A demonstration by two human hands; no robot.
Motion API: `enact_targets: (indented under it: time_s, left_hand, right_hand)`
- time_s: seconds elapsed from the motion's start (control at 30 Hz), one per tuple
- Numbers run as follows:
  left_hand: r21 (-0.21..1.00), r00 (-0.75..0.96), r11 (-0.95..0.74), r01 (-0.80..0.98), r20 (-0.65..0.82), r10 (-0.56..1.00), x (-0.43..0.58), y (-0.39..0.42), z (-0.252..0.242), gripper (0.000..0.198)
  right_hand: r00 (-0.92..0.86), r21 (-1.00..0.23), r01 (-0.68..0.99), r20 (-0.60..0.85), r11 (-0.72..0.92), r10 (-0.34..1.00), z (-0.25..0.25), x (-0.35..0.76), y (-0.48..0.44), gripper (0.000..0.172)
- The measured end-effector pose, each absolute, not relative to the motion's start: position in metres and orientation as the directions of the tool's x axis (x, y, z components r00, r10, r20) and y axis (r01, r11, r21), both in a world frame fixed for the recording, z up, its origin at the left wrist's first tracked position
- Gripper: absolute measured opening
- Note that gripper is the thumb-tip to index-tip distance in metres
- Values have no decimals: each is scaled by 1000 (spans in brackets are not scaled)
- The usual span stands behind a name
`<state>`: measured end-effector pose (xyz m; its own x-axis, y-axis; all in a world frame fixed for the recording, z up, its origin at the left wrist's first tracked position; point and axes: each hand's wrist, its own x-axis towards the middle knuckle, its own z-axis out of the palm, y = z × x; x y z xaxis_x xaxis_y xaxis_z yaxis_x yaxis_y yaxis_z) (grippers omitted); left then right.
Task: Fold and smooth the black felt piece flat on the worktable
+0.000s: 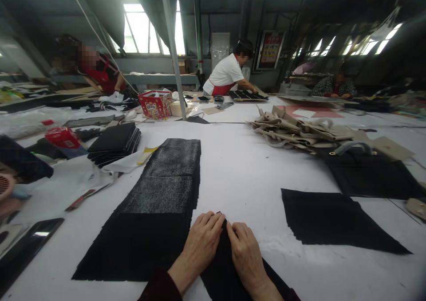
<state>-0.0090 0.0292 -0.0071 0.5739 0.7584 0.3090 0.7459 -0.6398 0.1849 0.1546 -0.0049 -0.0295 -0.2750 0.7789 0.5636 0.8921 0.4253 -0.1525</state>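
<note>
A narrow piece of black fabric (221, 272) lies in front of me at the table's near edge. My left hand (203, 241) has its fingers bent together over the upper left end of it. Across from it, my right hand (246, 256) grips the right edge, thumb toward the left hand. The fabric under both sets of fingers is hidden. Just left of my left hand lies a long stack of black fabric (133, 245), its far part with a grey, speckled surface. Another flat black piece (336, 219) rests to the right.
Beige bag pieces (299, 130) are heaped at the far right, beside a black bag panel with a handle (369, 172). At left are folded black pieces (115, 141), a red packet (63, 139) and a phone (29, 252). A pole (173, 48) stands beyond; people work across the table.
</note>
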Motion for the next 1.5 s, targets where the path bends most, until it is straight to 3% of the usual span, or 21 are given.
enact_targets:
  time_s: [0.53,0.67,1.13,1.3,1.5]
  left_hand:
    - [-84,691,-690,719,198,695,-2,25,1,49]
    - [-99,704,-699,708,184,686,0,23,2,61]
    - [-118,782,-773,624,114,613,5,20,4,66]
    - [-177,799,-780,601,95,594,7,16,6,75]
    - [-211,814,-789,577,79,575,10,14,13,71]
  right_hand:
    - [-284,-115,906,549,407,786,-30,182,-36,34]
    - [-272,-125,910,539,396,797,-28,187,-44,34]
    - [-243,-167,913,513,373,823,-24,202,-68,31]
    - [-241,-179,911,500,371,832,-21,210,-78,30]
    - [-243,-173,912,502,372,830,-21,218,-87,30]
